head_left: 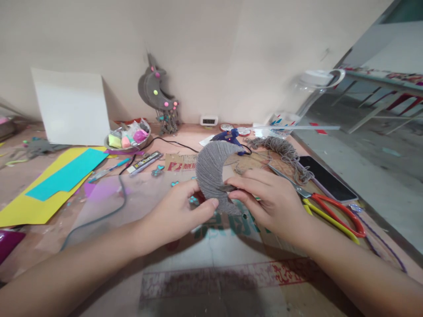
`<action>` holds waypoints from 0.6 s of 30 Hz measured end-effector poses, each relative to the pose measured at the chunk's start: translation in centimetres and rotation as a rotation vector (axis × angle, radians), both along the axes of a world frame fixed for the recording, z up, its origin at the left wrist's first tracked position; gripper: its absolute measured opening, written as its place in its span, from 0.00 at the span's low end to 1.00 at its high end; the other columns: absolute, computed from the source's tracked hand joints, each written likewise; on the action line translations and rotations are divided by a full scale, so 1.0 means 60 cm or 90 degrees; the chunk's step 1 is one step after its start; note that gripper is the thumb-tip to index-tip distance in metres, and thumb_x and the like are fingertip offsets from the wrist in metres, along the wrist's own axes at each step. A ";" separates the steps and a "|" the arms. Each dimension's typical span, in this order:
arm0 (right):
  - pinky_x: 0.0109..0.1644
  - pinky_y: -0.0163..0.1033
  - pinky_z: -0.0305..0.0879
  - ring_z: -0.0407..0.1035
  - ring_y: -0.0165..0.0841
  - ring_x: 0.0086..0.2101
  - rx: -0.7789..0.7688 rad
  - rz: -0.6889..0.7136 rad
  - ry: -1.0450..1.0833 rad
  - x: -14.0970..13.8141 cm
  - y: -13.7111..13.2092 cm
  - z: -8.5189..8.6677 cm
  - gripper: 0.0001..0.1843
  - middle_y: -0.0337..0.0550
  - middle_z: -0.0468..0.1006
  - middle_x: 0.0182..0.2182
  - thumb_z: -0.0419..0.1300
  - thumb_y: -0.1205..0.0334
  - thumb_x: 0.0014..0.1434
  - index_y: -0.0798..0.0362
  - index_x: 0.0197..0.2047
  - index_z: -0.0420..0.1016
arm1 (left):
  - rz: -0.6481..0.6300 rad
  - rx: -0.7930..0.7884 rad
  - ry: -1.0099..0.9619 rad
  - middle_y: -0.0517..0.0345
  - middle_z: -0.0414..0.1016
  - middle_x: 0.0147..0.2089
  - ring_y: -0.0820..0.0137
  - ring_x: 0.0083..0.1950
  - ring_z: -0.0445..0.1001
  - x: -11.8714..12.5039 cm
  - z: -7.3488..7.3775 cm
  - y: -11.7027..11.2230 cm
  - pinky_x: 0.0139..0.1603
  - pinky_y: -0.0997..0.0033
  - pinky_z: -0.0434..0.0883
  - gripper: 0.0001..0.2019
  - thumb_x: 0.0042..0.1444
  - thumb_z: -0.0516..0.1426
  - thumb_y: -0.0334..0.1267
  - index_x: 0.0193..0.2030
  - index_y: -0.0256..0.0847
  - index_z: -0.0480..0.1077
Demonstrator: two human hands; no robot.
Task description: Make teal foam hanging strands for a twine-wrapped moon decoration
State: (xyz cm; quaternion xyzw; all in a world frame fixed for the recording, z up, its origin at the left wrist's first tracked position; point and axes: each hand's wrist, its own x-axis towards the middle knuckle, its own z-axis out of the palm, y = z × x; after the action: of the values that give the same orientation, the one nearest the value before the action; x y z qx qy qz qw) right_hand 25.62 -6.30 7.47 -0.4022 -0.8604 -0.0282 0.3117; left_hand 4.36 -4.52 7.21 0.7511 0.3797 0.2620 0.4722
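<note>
Above the work surface, my left hand [188,207] grips a crescent moon wrapped in grey yarn [211,171], thumb in front and fingers behind its lower left side. My right hand [264,198] is closed at the moon's inner curve, its thumb and forefinger pinching a small dark grey piece [227,188] against it. Whether that piece is yarn or something else I cannot make out. Behind the moon lies a blue glue gun [228,136]. A heap of loose grey yarn [280,149] is on the table to the right.
Scissors with red and yellow handles [343,215] and a phone [327,178] lie at the right. Yellow [49,189] and blue sheets [68,174] and a bowl of coloured clay [128,136] are left. A decorated moon [153,90] hangs behind; a clear bottle [307,97] stands at the back right.
</note>
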 end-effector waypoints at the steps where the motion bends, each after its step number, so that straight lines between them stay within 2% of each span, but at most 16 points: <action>1: 0.35 0.37 0.62 0.69 0.34 0.33 -0.015 0.001 0.012 0.000 -0.001 0.000 0.10 0.46 0.78 0.32 0.57 0.61 0.62 0.56 0.43 0.76 | -0.003 -0.010 -0.006 0.57 0.75 0.35 0.64 0.45 0.73 0.000 0.000 0.000 0.45 0.67 0.70 0.09 0.58 0.53 0.38 0.38 0.37 0.72; 3: 0.36 0.36 0.62 0.70 0.33 0.34 -0.059 -0.005 0.058 -0.001 -0.002 0.002 0.10 0.46 0.79 0.35 0.56 0.61 0.62 0.55 0.44 0.76 | -0.008 -0.029 -0.018 0.56 0.75 0.35 0.65 0.44 0.73 0.002 0.000 0.001 0.45 0.68 0.70 0.10 0.58 0.53 0.38 0.39 0.36 0.72; 6: 0.35 0.34 0.63 0.71 0.31 0.33 -0.179 -0.032 0.164 -0.008 -0.005 0.010 0.10 0.43 0.79 0.36 0.57 0.61 0.61 0.53 0.44 0.74 | -0.008 -0.043 -0.016 0.55 0.76 0.36 0.65 0.43 0.74 0.003 0.002 0.002 0.44 0.68 0.71 0.10 0.58 0.53 0.38 0.39 0.36 0.73; 10: 0.29 0.33 0.61 0.66 0.29 0.27 -0.381 -0.042 0.236 -0.019 -0.005 0.022 0.07 0.38 0.75 0.28 0.60 0.59 0.56 0.53 0.35 0.74 | -0.043 -0.016 -0.004 0.56 0.77 0.38 0.65 0.44 0.73 0.002 0.003 0.001 0.45 0.69 0.70 0.11 0.59 0.54 0.40 0.41 0.37 0.74; 13: 0.27 0.32 0.57 0.62 0.27 0.24 -0.511 -0.034 0.284 -0.022 -0.002 0.022 0.07 0.36 0.70 0.23 0.59 0.59 0.56 0.53 0.30 0.72 | -0.063 -0.006 0.003 0.57 0.78 0.39 0.66 0.45 0.74 0.001 0.001 0.001 0.44 0.71 0.70 0.11 0.58 0.56 0.41 0.42 0.38 0.74; 18: 0.26 0.32 0.54 0.57 0.25 0.22 -0.589 -0.021 0.392 -0.021 0.001 0.010 0.09 0.33 0.64 0.22 0.59 0.57 0.56 0.53 0.29 0.70 | -0.036 -0.012 0.037 0.57 0.79 0.38 0.67 0.41 0.74 0.001 0.001 0.002 0.41 0.73 0.69 0.11 0.56 0.58 0.43 0.39 0.37 0.75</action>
State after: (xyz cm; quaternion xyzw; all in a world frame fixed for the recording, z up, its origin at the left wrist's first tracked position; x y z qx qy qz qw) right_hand 24.34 -6.27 8.08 -0.5005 -0.6455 0.4667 0.3390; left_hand 4.41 -4.41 7.27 0.7643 0.3745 0.2231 0.4753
